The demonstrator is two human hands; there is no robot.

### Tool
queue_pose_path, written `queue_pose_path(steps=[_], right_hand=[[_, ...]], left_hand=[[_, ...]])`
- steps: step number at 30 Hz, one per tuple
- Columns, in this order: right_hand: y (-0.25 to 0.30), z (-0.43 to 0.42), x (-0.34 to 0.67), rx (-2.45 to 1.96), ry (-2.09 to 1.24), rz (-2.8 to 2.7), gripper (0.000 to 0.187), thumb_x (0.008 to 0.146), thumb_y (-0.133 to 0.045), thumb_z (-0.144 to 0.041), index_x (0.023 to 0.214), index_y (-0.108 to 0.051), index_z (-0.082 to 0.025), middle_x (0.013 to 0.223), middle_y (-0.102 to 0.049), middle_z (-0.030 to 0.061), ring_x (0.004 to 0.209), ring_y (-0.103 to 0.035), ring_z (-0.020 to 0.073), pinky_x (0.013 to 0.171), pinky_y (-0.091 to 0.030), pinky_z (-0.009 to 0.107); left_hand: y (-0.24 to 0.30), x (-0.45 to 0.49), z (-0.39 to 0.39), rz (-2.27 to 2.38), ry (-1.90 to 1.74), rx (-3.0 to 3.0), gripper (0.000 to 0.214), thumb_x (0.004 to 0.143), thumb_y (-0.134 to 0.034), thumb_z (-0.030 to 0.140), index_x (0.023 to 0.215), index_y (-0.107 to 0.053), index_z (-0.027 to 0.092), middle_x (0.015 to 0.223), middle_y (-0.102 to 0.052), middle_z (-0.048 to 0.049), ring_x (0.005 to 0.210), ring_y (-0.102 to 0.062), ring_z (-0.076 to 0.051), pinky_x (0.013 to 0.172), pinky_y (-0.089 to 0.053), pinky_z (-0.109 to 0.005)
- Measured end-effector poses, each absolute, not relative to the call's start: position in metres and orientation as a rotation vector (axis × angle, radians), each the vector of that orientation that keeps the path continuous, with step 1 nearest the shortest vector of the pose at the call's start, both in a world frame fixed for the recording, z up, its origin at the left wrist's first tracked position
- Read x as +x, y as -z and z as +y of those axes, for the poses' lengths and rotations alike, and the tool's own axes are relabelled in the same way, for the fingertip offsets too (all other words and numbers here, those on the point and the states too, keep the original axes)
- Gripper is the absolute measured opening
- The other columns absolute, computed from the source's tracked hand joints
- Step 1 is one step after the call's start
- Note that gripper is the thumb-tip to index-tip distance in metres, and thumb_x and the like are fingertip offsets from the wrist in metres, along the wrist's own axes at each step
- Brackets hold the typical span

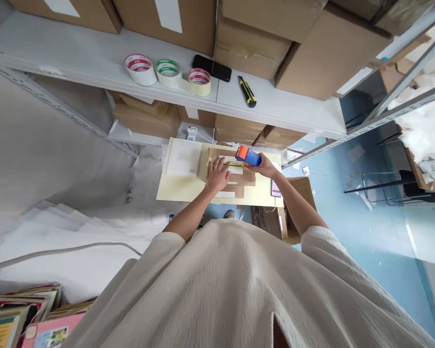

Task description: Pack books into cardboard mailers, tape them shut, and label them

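Observation:
My left hand lies flat with fingers spread on top of a small brown cardboard box that sits on a pale yellow table. My right hand grips a blue and orange tape dispenser, held against the box's top at its far right. A white label shows on the box between the two hands. A white flat packet lies on the table left of the box.
A white shelf above carries three tape rolls, a black phone and a yellow-black utility knife, with cardboard boxes behind. An open carton stands on the blue floor at right. Books lie bottom left.

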State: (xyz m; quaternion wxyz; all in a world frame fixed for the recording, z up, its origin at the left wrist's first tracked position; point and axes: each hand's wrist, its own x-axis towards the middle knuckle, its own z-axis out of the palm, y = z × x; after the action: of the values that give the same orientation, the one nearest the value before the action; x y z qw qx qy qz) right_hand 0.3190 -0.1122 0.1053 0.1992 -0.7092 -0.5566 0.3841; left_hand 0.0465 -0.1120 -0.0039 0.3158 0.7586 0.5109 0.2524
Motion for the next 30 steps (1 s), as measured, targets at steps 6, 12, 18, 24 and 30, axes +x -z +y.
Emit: queue_pose_path(steps=[6, 12, 18, 24, 30], right_hand=[[-0.101, -0.111, 0.308, -2.067, -1.026, -1.588, 0.075, 0.063, -0.104, -0.060, 0.113, -0.061, -0.026, 0.110, -0.078, 0.0069, 0.106, -0.072, 0.0309, 0.091, -0.062, 0.042], [-0.104, -0.115, 0.304, -2.057, -1.012, -1.570, 0.076, 0.062, -0.105, -0.059, 0.114, -0.061, -0.026, 0.113, -0.081, 0.0090, 0.107, -0.073, 0.0322, 0.094, -0.063, 0.044], [-0.110, -0.118, 0.303, -2.034, -1.044, -1.635, 0.084, 0.062, -0.105, -0.073, 0.115, -0.060, -0.026, 0.113, -0.080, 0.0093, 0.102, -0.072, 0.0302, 0.090, -0.062, 0.043], [-0.113, -0.113, 0.305, -2.117, -0.987, -1.852, 0.074, 0.073, -0.101, -0.071, 0.120, -0.065, -0.026, 0.116, -0.083, 0.0109, 0.102, -0.076, 0.0324, 0.092, -0.062, 0.044], [-0.116, -0.098, 0.302, -2.109, -0.879, -2.132, 0.065, 0.080, -0.099, -0.065, 0.125, -0.069, -0.028, 0.111, -0.085, 0.0102, 0.110, -0.080, 0.0379, 0.111, -0.057, 0.051]], left_hand=[[-0.008, 0.038, -0.091, 1.357, -0.881, 1.714, 0.047, 0.110, -0.058, 0.024, 0.152, -0.078, 0.022, 0.167, -0.074, -0.0166, 0.161, -0.066, -0.034, 0.142, -0.046, -0.056], [-0.033, 0.057, -0.062, 1.214, -0.925, 1.187, 0.017, 0.108, -0.073, 0.027, 0.122, -0.079, 0.021, 0.122, -0.089, -0.0116, 0.111, -0.086, -0.028, 0.108, -0.068, -0.044], [-0.044, 0.069, -0.050, 1.188, -0.876, 1.039, 0.024, 0.090, -0.082, 0.011, 0.110, -0.075, 0.020, 0.103, -0.088, -0.0084, 0.093, -0.084, -0.024, 0.094, -0.068, -0.040], [-0.037, 0.058, -0.054, 1.319, -0.879, 1.096, 0.042, 0.083, -0.083, 0.006, 0.115, -0.066, 0.026, 0.087, -0.080, 0.0010, 0.088, -0.083, -0.026, 0.096, -0.067, -0.044], [-0.025, 0.040, -0.053, 1.427, -0.904, 1.025, 0.057, 0.084, -0.085, 0.007, 0.128, -0.057, 0.028, 0.087, -0.076, 0.0043, 0.077, -0.075, -0.020, 0.086, -0.065, -0.038]])
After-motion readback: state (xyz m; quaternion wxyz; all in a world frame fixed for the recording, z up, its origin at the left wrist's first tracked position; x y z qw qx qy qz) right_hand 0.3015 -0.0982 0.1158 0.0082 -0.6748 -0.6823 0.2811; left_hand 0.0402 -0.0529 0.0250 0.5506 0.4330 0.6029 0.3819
